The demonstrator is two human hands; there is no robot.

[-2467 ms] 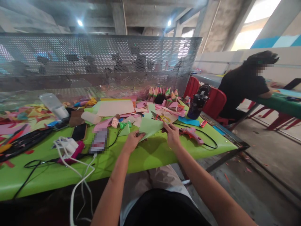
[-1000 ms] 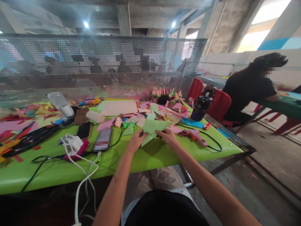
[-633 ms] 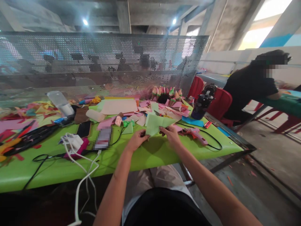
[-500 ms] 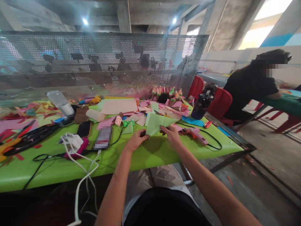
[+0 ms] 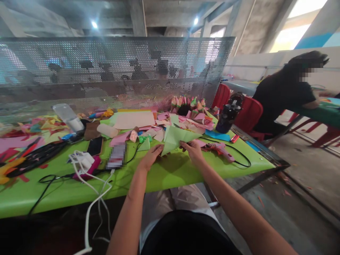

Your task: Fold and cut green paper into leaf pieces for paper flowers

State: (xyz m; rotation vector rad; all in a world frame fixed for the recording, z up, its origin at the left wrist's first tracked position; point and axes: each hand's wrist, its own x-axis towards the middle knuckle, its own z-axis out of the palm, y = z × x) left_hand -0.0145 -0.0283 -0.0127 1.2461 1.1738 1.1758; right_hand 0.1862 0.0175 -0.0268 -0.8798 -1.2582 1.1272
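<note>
below the grip, a lap in pale beige trousers [image 5: 156, 203] meets the edge of one table with a bright green covering [image 5: 120, 184], and looping white cables [image 5: 87, 221] hang down to the left. over the table are two bare hands: the right hand [image 5: 193, 150] pinches one creased, light green paper sheet [image 5: 176, 138] at its lower edge, between thumb and fingers, while the left hand [image 5: 151, 157] is at the sheet's lower left corner, its fingertips partly hidden, so i cannot tell whether it clasps the paper or only touches it. the sheet is between and just beyond the hands, one point aimed right. left of the grip are one white charger [image 5: 82, 161] on one magenta block [image 5: 91, 170] and two phones, one with a blurred screen [image 5: 116, 156] and one with a black screen [image 5: 95, 146]. right of the grip lies one pink glue gun [image 5: 223, 151] with one black cord [image 5: 249, 161]. just beyond the left hand is one small green paper triangle [image 5: 145, 145]. past the grip lie pink paper scraps [image 5: 204, 123], too many to count, one large pale peach sheet [image 5: 134, 120], and cone-shaped paper pieces [image 5: 186, 104] too overlapped to count. farther right stands one dark bottle [image 5: 228, 115], then two red plastic chairs [image 5: 251, 113] and one seated person in black [image 5: 285, 88]. farthest ahead stretches one perforated grey metal panel [image 5: 119, 71], under two bright ceiling lights [image 5: 94, 24].
</note>
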